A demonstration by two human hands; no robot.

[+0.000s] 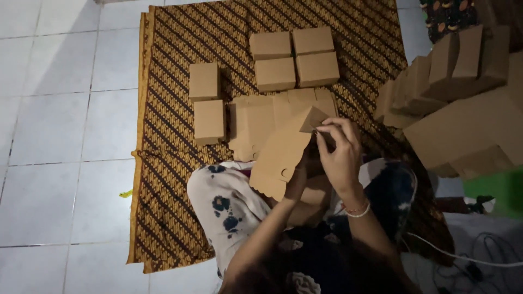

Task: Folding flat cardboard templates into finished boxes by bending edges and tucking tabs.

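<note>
Cardboard box blank point(280, 155) pinched in both hands, right hand point(340, 149) gripping top flap, left hand point(299, 177) mostly hidden behind it

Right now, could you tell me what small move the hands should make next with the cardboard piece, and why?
Probably press the raised corner flap down into the fold. The right hand pinches the top corner of the half-folded cardboard box blank, while the left hand props it from behind, mostly hidden. It is not yet closed like the finished boxes on the batik cloth.

right hand point(340, 155) raised, fingers pinched; left hand point(298, 177) half-hidden
</note>
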